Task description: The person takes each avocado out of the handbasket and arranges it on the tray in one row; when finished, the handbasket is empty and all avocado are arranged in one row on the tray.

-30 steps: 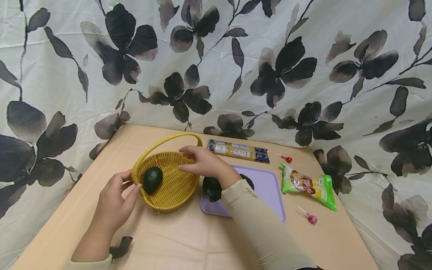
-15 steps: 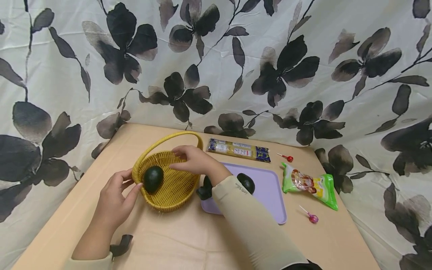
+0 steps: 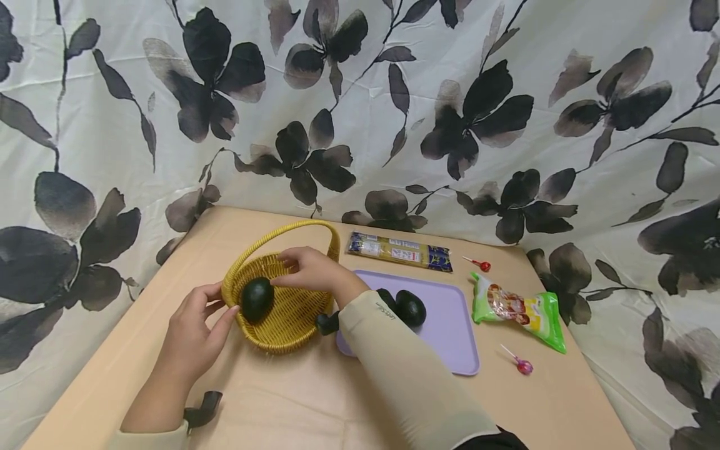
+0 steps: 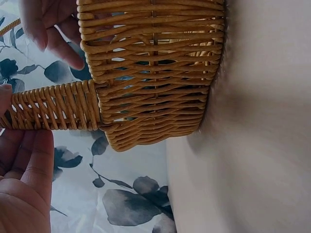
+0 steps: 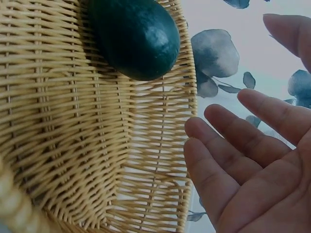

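A yellow wicker basket (image 3: 295, 315) with a tall arched handle stands on the table, a dark green avocado (image 3: 257, 300) lying inside against its left wall. My left hand (image 3: 194, 331) pinches the foot of the handle (image 4: 53, 107) between thumb and fingers. Over the basket reaches my right hand (image 3: 315, 272), its fingers apart and holding nothing; in the right wrist view its fingertips (image 5: 195, 127) are near the rim, apart from the avocado (image 5: 136, 39). On the lilac tray (image 3: 450, 340) lie two more dark avocados (image 3: 410, 308), one partly hidden by the right sleeve.
A long gold-and-blue packet (image 3: 399, 251) lies behind the tray. To the right are a red lollipop (image 3: 484, 266), a green-ended snack bag (image 3: 517, 312) and a pink lollipop (image 3: 524, 367). A floral cloth (image 3: 382, 125) hangs behind the table.
My right hand has moved left over the basket, toward the avocado in it, and its sleeve now uncovers more of the tray's avocados. The left hand keeps its hold on the handle.
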A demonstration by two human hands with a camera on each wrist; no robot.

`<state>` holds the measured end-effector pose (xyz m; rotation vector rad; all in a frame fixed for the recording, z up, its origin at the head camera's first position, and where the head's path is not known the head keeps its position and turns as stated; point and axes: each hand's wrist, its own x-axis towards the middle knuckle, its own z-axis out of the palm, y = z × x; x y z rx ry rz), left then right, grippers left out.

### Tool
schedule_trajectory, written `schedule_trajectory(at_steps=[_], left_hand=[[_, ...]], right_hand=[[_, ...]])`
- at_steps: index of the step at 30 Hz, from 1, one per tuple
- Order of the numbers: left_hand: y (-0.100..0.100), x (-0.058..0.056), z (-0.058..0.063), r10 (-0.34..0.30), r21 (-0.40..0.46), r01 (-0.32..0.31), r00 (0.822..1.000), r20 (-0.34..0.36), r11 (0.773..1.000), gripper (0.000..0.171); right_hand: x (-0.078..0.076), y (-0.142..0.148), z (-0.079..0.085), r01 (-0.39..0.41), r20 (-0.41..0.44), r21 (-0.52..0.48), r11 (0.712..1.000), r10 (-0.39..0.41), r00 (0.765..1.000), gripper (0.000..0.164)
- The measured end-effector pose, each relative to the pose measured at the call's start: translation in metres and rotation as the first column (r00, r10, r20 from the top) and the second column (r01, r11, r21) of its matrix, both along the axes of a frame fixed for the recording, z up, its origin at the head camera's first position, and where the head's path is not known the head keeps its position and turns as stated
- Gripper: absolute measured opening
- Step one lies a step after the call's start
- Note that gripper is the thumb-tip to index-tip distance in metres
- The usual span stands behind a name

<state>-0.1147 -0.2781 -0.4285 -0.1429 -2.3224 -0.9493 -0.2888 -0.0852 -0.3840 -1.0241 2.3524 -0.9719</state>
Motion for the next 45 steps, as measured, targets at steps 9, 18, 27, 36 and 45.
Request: schedule_trajectory(at_steps=[9,18,27,36,45], left_hand=[[-0.001,0.001,0.001,0.008,0.009,-0.008,1.000,0.031,1.000,0.047],[0.000,0.001,0.002,0.001,0.003,-0.001,0.999,0.033,1.000,0.046],[-0.003,0.001,0.003,-0.004,-0.005,0.004,0.999,0.032,1.000,0.046],[-0.005,0.000,0.003,-0.018,-0.009,0.019,0.999,0.029,1.000,0.046],[-0.006,0.002,0.002,-0.029,-0.012,0.029,0.999,0.029,1.000,0.046]], right_hand=[[-0.002,-0.018,-0.001,-0.011,0.012,0.005,1.000,0.011,1.000,0.065],[-0.002,-0.035,-0.003,-0.018,0.061,0.041,0.999,0.015,0.998,0.064],[0.001,-0.054,-0.006,0.001,0.057,0.112,0.994,-0.007,0.998,0.061],[0.001,-0.064,-0.011,-0.011,0.051,0.172,0.985,0.002,0.999,0.062],[0.004,-0.070,-0.024,0.015,0.003,0.227,0.974,-0.016,1.000,0.058]])
